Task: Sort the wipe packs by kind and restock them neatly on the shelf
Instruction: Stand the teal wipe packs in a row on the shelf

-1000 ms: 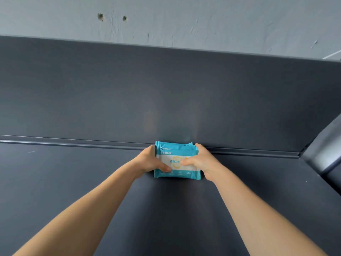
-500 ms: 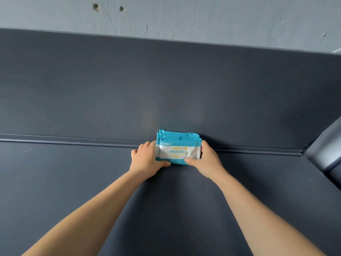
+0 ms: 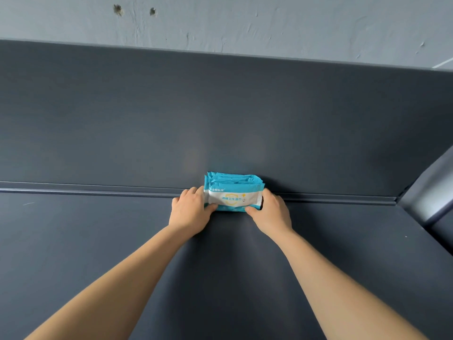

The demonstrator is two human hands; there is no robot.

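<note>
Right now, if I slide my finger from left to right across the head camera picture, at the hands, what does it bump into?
left hand → blue wipe packs held upright between both hands → right hand → grey side post at the shelf's right end.

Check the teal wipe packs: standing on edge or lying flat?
Standing on edge. The wipe packs show the front label facing the camera, top seams stacked behind; left hand and right hand grip the ends.

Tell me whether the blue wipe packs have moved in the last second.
Yes. The wipe packs have gone back toward the shelf's rear ledge and now stand more upright.
</note>
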